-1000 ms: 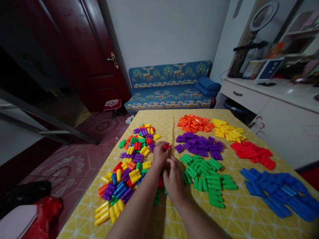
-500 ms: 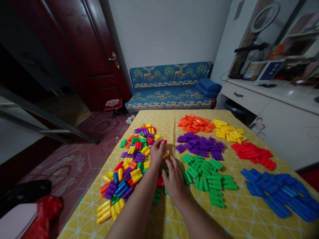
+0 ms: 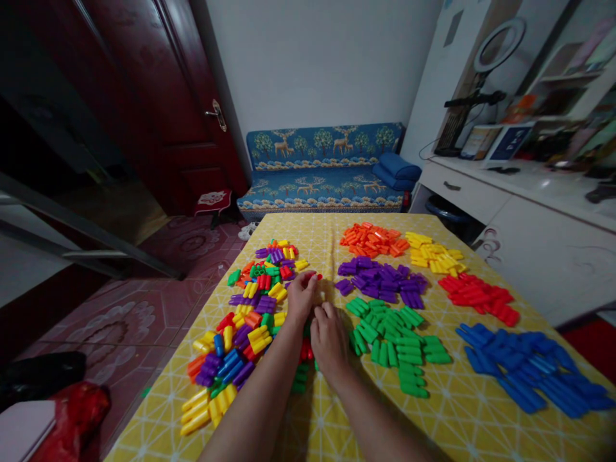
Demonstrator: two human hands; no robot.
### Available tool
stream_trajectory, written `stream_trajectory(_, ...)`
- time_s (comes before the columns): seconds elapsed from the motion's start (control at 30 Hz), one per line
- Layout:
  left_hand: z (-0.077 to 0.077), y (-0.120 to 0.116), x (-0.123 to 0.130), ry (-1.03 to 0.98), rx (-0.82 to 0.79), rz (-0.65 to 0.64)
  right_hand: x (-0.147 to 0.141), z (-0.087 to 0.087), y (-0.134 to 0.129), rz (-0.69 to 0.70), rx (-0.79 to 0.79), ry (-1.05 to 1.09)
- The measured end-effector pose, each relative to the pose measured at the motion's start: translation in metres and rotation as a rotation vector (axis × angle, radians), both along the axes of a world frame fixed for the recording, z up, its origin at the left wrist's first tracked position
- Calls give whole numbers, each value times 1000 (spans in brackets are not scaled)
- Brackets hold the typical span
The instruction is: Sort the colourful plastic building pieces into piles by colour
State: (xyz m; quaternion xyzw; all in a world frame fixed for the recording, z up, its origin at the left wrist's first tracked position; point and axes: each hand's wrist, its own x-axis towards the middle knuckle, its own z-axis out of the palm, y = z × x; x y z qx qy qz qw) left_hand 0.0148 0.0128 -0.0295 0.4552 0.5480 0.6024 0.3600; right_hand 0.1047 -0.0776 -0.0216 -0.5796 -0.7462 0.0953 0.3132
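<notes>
My left hand (image 3: 302, 296) is closed, with a small red piece (image 3: 319, 276) showing at its fingertips. Just nearer to me, my right hand (image 3: 328, 337) has its fingers curled together over the table; what they grip is hidden. Left of the hands spreads a mixed-colour heap of plastic pieces (image 3: 233, 366). Some green pieces (image 3: 299, 378) lie below my left wrist. To the right are single-colour piles: green (image 3: 385, 327), purple (image 3: 382, 280), orange (image 3: 373, 239), yellow (image 3: 436, 255), red (image 3: 479, 296) and blue (image 3: 532, 366).
The table has a yellow patterned cloth (image 3: 366, 420). Behind it stands a blue sofa (image 3: 312, 183). A white cabinet (image 3: 543, 237) is at the right, a small stool (image 3: 213, 200) and a metal ladder-like frame (image 3: 91, 228) at the left.
My right hand's fingers have drawn together, and the yellow piece near them is no longer visible. The view has shifted slightly, with the piles appearing further left.
</notes>
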Motion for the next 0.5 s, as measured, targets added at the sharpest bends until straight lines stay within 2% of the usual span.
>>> stream_trajectory(0.2, -3, 3, 1, -11, 7, 1, 3, 0, 5, -24, -97, -100)
stream_trajectory(0.3, -6, 4, 0, -8, 4, -6, 6, 5, 0, -18, -144, -62)
stream_trajectory(0.4, -8, 4, 0, 18, 9, -6, 20, 14, -7, 36, -48, 135)
stream_trajectory(0.5, -8, 3, 0, 43, -3, -14, 60, 29, 2, 28, 150, 359)
